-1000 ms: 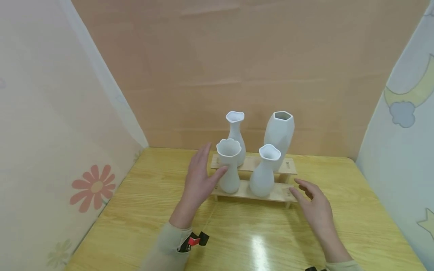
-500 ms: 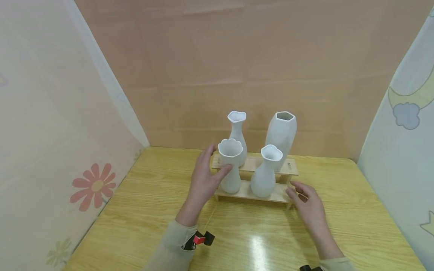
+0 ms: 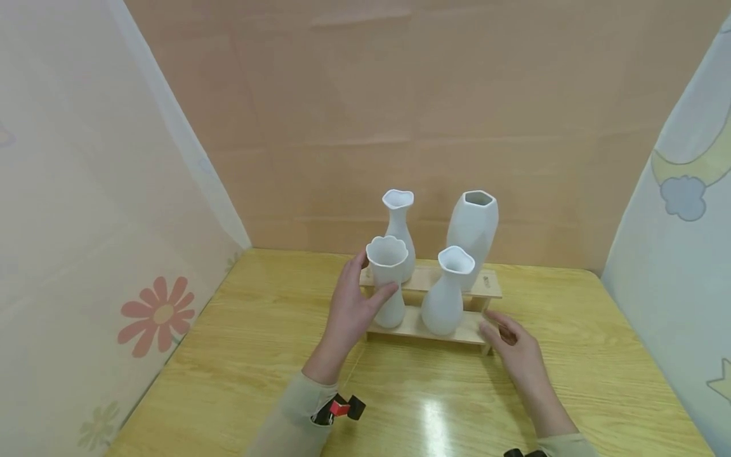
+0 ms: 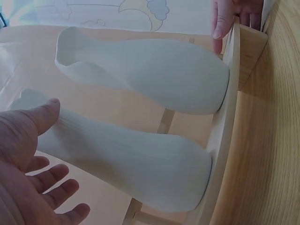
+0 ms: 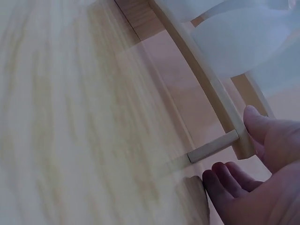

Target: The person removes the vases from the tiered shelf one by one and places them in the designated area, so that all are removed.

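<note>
Several white vases stand on a two-step wooden rack (image 3: 468,329). My left hand (image 3: 354,308) is beside the front-left vase with a scalloped rim (image 3: 388,254). Its thumb overlaps the vase's neck, while the other fingers spread apart below the vase (image 4: 136,159) in the left wrist view. My right hand (image 3: 516,349) is at the rack's right end. In the right wrist view, its thumb is at the end of the shelf board (image 5: 239,143), and the other fingers are loosely bent beside the rack's leg. A wavy-rimmed round vase (image 3: 442,308) stands front right.
Behind are a slim flared vase (image 3: 398,219) and a tall faceted vase (image 3: 473,225) on the upper step. The rack stands on a wood-grain table (image 3: 257,330). A tan backdrop (image 3: 434,127) rises behind it, with pale printed panels at both sides.
My left hand has moved right and closer around the scalloped vase. My right hand has moved left to the rack's end. The vases stay in place on the rack.
</note>
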### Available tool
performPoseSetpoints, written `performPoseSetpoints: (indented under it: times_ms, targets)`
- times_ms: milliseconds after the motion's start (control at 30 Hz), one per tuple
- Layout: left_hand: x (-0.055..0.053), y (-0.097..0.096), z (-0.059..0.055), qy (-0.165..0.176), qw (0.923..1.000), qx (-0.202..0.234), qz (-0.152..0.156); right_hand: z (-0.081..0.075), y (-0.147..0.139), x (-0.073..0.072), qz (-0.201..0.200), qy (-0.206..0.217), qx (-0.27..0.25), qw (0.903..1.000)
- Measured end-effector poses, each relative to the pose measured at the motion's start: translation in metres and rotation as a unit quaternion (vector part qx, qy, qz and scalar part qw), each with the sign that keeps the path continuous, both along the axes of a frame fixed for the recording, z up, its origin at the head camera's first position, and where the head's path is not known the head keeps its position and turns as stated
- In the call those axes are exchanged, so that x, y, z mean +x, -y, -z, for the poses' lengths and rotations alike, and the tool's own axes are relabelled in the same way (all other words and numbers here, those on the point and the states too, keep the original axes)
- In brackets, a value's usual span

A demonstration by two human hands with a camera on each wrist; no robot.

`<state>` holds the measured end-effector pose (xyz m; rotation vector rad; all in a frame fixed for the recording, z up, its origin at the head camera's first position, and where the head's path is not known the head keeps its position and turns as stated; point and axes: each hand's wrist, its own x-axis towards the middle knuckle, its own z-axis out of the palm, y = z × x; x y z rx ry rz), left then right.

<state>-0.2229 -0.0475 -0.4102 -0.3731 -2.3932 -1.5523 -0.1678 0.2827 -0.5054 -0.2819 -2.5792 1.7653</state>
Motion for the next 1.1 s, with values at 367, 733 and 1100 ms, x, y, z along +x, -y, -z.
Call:
performPoseSetpoints:
  times_ms: [367,733,1100]
  targets:
    - [0.003,-0.002,0.000,-0.002,1.0000,0.004,0.007,0.010,-0.006,-0.001,-0.022,-0.005,-0.023,0.9995]
    - [0.004,-0.005,-0.001,-0.009,0.9998,0.006,0.017,0.014,-0.011,0.001,-0.035,-0.003,-0.030,0.9989]
    - [0.002,-0.007,0.004,-0.020,0.9991,0.027,0.026,0.018,-0.014,0.003,-0.036,-0.001,-0.048,0.9982]
